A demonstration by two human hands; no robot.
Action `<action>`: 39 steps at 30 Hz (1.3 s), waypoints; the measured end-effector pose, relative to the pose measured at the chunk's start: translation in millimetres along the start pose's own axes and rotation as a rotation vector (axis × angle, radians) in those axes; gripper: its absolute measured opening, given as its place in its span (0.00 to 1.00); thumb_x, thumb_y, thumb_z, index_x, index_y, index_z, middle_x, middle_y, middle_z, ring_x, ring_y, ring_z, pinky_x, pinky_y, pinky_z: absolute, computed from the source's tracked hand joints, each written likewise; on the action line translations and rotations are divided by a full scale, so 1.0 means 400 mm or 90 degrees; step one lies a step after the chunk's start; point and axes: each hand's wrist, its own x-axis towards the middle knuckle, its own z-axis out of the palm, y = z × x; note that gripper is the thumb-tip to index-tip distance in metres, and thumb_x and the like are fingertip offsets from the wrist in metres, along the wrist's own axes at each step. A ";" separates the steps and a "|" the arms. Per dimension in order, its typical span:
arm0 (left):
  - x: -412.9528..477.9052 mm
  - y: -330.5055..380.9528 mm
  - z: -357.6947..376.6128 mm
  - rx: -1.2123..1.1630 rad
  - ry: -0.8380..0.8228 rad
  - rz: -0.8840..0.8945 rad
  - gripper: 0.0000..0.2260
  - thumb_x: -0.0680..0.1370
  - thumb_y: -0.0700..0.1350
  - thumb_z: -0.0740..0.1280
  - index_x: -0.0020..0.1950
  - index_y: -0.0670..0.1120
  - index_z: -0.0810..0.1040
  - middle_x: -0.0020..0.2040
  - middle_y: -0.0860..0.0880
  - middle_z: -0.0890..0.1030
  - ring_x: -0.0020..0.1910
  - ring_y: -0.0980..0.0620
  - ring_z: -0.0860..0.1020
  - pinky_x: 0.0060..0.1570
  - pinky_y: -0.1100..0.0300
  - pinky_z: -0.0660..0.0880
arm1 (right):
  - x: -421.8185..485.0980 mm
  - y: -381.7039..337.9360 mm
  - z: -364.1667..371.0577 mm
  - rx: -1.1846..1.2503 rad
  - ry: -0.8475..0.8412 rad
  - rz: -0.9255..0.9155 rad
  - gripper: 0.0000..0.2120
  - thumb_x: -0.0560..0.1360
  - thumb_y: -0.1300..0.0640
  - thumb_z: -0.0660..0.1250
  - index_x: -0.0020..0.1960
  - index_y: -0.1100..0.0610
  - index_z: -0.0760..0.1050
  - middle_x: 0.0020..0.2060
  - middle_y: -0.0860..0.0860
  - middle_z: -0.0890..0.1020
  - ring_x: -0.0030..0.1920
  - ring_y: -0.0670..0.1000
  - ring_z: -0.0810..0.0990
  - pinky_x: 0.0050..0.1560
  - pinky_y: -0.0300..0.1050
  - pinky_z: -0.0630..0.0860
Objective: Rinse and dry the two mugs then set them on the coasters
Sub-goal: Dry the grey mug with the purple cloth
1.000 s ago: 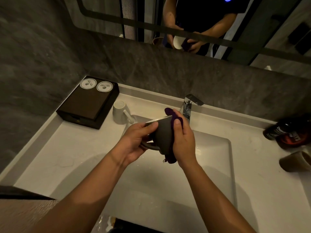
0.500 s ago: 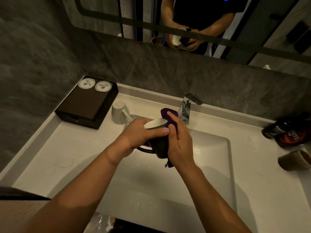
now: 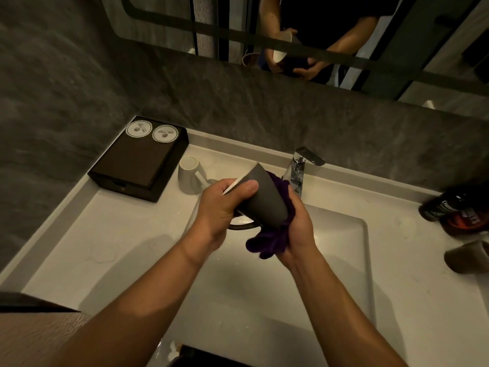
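Left hand (image 3: 221,207) pinching the dark grey ceramic mug (image 3: 267,197) by its rim, right hand (image 3: 300,234) clutching a purple cloth (image 3: 272,243) to its base: hard rubbing could drop it into the white basin (image 3: 344,274).

Colour reference: basin area
The grey mug (image 3: 264,202) has a white rim; cloth (image 3: 272,242) purple; second mug (image 3: 189,177) white; coasters (image 3: 139,129) white, grey-printed; box (image 3: 137,162) dark brown; counter (image 3: 105,234) white.

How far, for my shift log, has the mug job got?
Likely done: the white mug stands upside down on the counter beside the black box, though whether it was rinsed cannot be told. In hand: the left hand grips the tilted grey mug at its rim while the right hand presses a purple cloth round its base, drying it. Left: both coasters on the box are bare.
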 end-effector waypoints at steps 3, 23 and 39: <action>-0.009 -0.025 0.037 -0.049 0.089 0.013 0.14 0.68 0.54 0.78 0.46 0.46 0.82 0.40 0.52 0.85 0.43 0.55 0.84 0.49 0.51 0.84 | 0.013 0.019 0.014 0.049 0.037 -0.016 0.20 0.81 0.40 0.62 0.58 0.53 0.83 0.48 0.58 0.86 0.41 0.57 0.85 0.37 0.50 0.81; 0.215 -0.152 0.035 0.129 0.277 0.026 0.38 0.64 0.64 0.79 0.68 0.47 0.75 0.59 0.48 0.83 0.57 0.50 0.83 0.52 0.56 0.84 | 0.187 0.104 -0.065 -0.167 0.064 -0.032 0.12 0.85 0.51 0.62 0.63 0.53 0.80 0.56 0.58 0.86 0.59 0.64 0.84 0.57 0.63 0.82; 0.477 -0.262 0.034 0.398 0.301 0.037 0.45 0.72 0.51 0.81 0.80 0.40 0.59 0.76 0.40 0.68 0.75 0.39 0.69 0.74 0.47 0.71 | 0.290 0.195 -0.098 -0.510 0.231 -0.209 0.18 0.85 0.46 0.57 0.70 0.49 0.75 0.58 0.51 0.81 0.53 0.52 0.83 0.52 0.45 0.82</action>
